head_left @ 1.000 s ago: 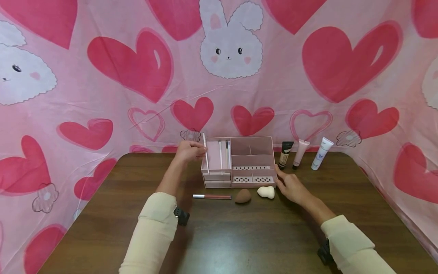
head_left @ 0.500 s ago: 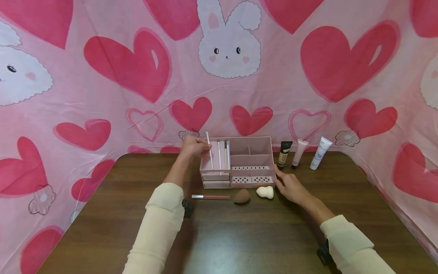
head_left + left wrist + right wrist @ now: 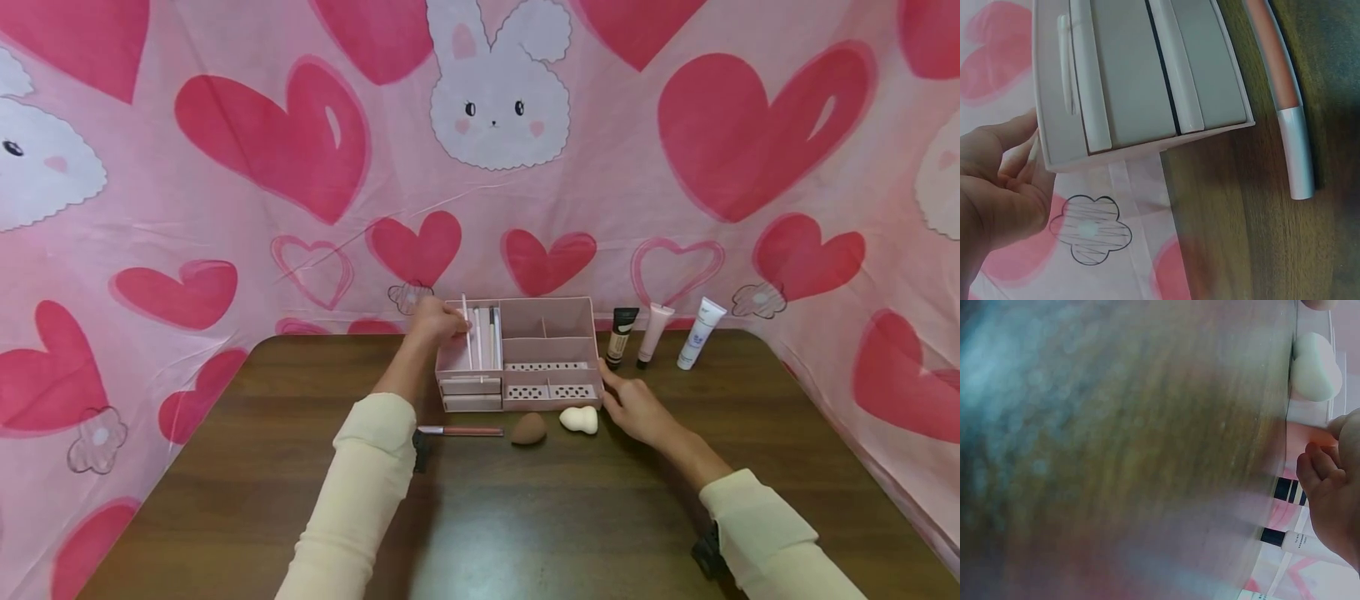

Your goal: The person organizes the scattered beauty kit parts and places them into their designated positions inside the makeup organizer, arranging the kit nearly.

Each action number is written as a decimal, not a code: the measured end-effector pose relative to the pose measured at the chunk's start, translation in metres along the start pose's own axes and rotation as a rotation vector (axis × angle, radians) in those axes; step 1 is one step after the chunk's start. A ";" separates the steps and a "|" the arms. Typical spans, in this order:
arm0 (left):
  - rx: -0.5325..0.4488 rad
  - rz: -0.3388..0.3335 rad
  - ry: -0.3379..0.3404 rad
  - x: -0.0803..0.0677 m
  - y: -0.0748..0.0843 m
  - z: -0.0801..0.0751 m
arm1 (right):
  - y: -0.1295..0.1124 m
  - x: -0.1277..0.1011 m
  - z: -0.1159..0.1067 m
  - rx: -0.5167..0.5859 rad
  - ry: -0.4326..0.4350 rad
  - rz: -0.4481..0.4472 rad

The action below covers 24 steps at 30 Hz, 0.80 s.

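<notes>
While it leans upright in the left-hand compartment of the pink organizer (image 3: 551,333), the thin white stick (image 3: 467,321) is pinched near its upper part by the left hand (image 3: 437,321), whose grip is closed narrowly on it. 2 more slim sticks (image 3: 486,333) stand in the same compartment just to its right. The organizer sits at the far middle of the desk (image 3: 525,517), with 2 drawers below the compartment. The right hand (image 3: 633,407) rests against the organizer's right front corner, fingers loosely extended and holding nothing. In front of the organizer lie a pink lip gloss tube (image 3: 461,431), a brown sponge (image 3: 528,428) and a white sponge (image 3: 580,419). 3 tubes (image 3: 656,335) stand to the right.
</notes>
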<state>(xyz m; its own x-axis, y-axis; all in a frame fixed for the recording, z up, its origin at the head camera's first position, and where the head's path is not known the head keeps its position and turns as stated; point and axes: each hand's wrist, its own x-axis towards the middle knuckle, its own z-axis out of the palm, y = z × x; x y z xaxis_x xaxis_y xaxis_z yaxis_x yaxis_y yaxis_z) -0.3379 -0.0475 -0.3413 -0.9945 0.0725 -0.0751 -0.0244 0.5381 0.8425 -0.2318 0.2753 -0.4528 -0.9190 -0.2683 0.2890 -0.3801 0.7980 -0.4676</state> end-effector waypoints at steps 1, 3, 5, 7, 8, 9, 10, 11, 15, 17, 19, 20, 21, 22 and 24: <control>0.024 0.003 -0.003 0.000 0.000 0.000 | 0.000 0.000 0.000 0.001 -0.003 0.001; 0.084 0.011 -0.001 0.000 0.002 0.000 | 0.000 0.000 0.000 0.002 -0.003 0.000; 0.165 0.031 0.010 0.000 0.003 0.001 | 0.000 0.001 0.000 0.004 -0.002 0.001; 0.223 0.045 0.018 -0.001 0.004 0.001 | 0.000 0.001 0.000 0.004 0.000 0.001; 0.234 0.047 0.021 -0.001 0.005 0.002 | 0.000 0.001 0.000 0.003 0.001 0.001; 0.243 0.047 0.022 -0.001 0.005 0.002 | -0.001 0.001 0.000 0.003 0.000 0.002; 0.256 0.047 0.028 -0.001 0.005 0.002 | -0.001 0.001 0.000 0.004 -0.001 0.003; 0.257 0.043 0.031 -0.001 0.005 0.003 | -0.001 0.002 0.000 0.005 -0.003 0.005; 0.296 0.044 0.046 0.000 0.005 0.005 | -0.002 0.002 0.000 0.007 -0.004 0.008; 0.298 0.046 0.050 0.001 0.005 0.006 | -0.002 0.001 0.000 0.008 -0.001 0.007; 0.305 0.045 0.055 0.001 0.006 0.007 | -0.002 0.001 -0.001 0.007 0.002 0.006; 0.309 0.045 0.060 0.002 0.006 0.007 | -0.003 0.001 -0.001 0.009 0.001 0.007; 0.318 0.047 0.065 0.002 0.006 0.007 | -0.003 0.001 -0.001 0.010 0.001 0.006; 0.327 0.047 0.067 0.002 0.006 0.007 | -0.003 0.002 -0.001 0.012 -0.002 0.007; 0.344 0.056 0.075 0.003 0.006 0.007 | -0.003 0.002 -0.002 0.014 -0.005 0.010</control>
<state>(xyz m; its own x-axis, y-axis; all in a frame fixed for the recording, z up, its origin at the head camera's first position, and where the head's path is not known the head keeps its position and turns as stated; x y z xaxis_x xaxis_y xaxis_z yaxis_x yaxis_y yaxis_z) -0.3399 -0.0379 -0.3405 -0.9984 0.0548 0.0162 0.0532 0.7871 0.6145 -0.2318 0.2731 -0.4492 -0.9233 -0.2632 0.2799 -0.3722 0.7932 -0.4820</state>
